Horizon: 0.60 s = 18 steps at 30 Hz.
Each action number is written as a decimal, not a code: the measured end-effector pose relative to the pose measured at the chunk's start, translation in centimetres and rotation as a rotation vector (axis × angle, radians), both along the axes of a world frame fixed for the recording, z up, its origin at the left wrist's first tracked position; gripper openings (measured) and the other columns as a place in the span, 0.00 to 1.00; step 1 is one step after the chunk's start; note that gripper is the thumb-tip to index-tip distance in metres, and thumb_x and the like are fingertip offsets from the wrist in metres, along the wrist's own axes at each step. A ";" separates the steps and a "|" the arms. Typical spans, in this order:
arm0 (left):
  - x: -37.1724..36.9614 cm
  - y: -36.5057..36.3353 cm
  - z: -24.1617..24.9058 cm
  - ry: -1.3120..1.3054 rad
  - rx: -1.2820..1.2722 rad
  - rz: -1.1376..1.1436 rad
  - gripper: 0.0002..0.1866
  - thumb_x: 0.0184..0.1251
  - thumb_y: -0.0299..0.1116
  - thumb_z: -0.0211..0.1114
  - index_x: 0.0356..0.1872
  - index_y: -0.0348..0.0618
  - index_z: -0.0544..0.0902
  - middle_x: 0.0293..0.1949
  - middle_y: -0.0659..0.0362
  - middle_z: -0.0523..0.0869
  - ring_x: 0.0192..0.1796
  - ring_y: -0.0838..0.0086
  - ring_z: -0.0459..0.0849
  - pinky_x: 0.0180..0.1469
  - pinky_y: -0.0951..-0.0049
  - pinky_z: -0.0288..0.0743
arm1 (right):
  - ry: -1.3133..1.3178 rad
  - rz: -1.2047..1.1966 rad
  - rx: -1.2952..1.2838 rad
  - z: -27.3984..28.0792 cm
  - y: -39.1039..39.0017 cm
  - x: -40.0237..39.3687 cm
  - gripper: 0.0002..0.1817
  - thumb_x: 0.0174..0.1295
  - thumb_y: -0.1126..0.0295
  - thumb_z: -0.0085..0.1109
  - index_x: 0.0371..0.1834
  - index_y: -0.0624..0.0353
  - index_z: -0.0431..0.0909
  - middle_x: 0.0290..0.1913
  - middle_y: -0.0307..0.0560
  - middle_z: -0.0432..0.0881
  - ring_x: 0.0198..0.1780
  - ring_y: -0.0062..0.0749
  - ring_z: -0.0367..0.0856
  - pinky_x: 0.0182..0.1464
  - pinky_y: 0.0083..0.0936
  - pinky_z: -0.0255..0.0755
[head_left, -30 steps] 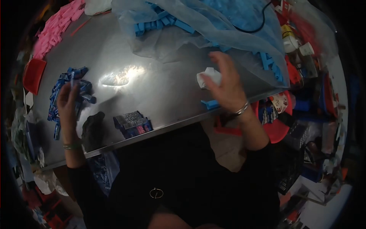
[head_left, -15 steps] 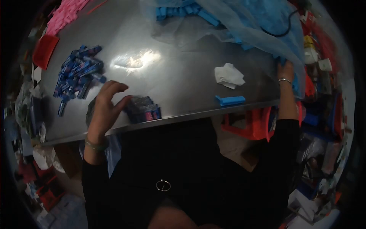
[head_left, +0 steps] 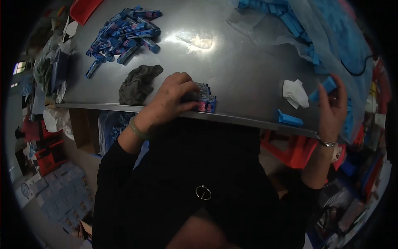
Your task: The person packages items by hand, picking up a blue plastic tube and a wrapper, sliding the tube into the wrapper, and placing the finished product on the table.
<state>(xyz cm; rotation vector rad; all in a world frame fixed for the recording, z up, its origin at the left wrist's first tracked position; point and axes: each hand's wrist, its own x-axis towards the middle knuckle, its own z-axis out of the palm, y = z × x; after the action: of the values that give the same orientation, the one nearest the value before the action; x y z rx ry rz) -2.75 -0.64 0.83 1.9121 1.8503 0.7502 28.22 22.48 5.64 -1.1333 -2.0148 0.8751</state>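
Note:
My left hand (head_left: 172, 93) is at the table's front edge, its fingers curled against a small stack of blue and pink packets (head_left: 207, 101). Whether it grips one of them cannot be made out. On the right, my right hand (head_left: 333, 106) holds a light-blue piece (head_left: 326, 88) between thumb and fingers. Another light-blue piece (head_left: 290, 118) lies near the front edge, below a crumpled white paper (head_left: 295, 93). Several blue packets (head_left: 124, 33) form a loose pile at the back left. A dark grey cloth (head_left: 139, 85) is left of my left hand.
Clear plastic sheeting (head_left: 331, 41) covers many light-blue pieces (head_left: 292, 24) at the back right, with a black cord over it. A red tray (head_left: 84, 10) sits at the back left. Below the metal table's front edge (head_left: 244, 123) is a red stool (head_left: 290, 151).
My right hand has come out from the plastic sheeting with a light-blue piece. My left hand has closed in on the small stack. The view has shifted, so the table contents appear further right.

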 end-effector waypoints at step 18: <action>0.0 0.0 -2.0 -0.153 0.022 0.069 0.06 0.52 0.22 0.65 0.30 0.38 0.76 0.31 0.54 0.78 0.38 0.58 0.77 0.43 0.63 0.71 | 0.175 0.512 -0.428 -3.2 -6.6 -9.8 0.14 0.61 0.78 0.60 0.50 0.66 0.73 0.34 0.39 0.78 0.35 0.23 0.83 0.42 0.17 0.76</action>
<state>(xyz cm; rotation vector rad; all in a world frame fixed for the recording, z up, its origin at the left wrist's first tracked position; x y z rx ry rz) -2.74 -0.69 -1.13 1.7590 1.8286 0.9152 18.46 15.83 2.41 -0.7119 -2.0537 1.6648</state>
